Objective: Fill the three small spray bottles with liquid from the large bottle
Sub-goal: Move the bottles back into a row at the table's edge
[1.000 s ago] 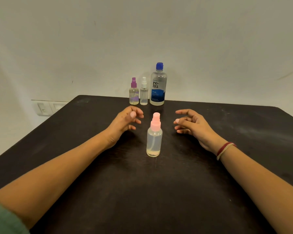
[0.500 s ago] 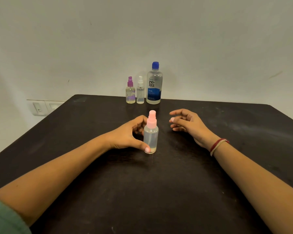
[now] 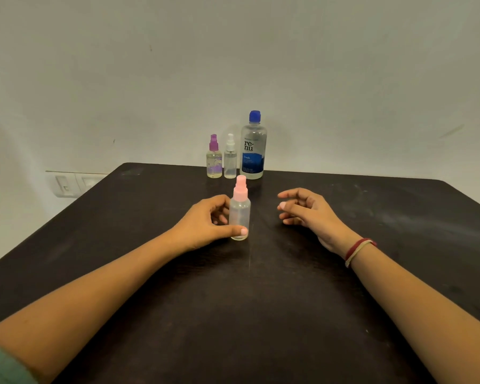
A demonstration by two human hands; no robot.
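The pink-capped spray bottle [image 3: 240, 214] stood upright near the middle of the dark table [image 3: 233, 314], and the person's left hand [image 3: 205, 223] had hold of it low on the body. The thumb pressed across its near side close to the base and the fingers curled round the far side. To my eye that low grip was there to steady the bottle so the cap could be twisted off. The right hand [image 3: 305, 212] was apart from it on the right, holding nothing. Its fingers were loosely bent and pointed towards the bottle, and it seemed placed to come across for the pink cap. Two thin bands [image 3: 359, 250] circled that wrist. At the far edge, against the wall [image 3: 233, 65], the large bottle [image 3: 252, 151] stood with its blue cap on. The white-capped bottle [image 3: 230, 159] was just to its left and the purple-capped bottle [image 3: 214, 162] left of that, the three in a close row. I judged they were parked there to keep the near space free for pouring. The pink-capped one looked nearly empty, though I could not tell its level for certain. Nothing had been opened yet.
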